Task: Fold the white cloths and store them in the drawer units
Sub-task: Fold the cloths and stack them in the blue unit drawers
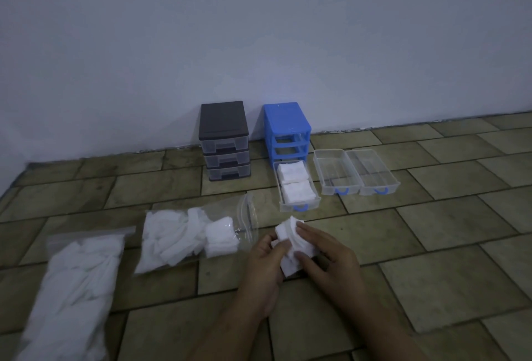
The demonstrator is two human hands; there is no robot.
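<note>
Both hands hold a small white cloth (293, 241) above the tiled floor. My left hand (266, 260) grips its left side with curled fingers. My right hand (328, 257) pinches its right side, fingers lying over the top. A blue drawer unit (288, 127) stands by the wall with its drawers out. One clear drawer (299, 206) in front of it holds two stacks of folded white cloths (295, 182). A black-topped drawer unit (224, 138) stands to its left, drawers closed.
Two empty clear drawers (335, 172) (374, 172) with blue handles lie right of the filled one. An open clear bag of white cloths (184, 234) lies left of my hands. Another full bag (77, 288) lies at the near left. A pale wall (259, 29) runs behind.
</note>
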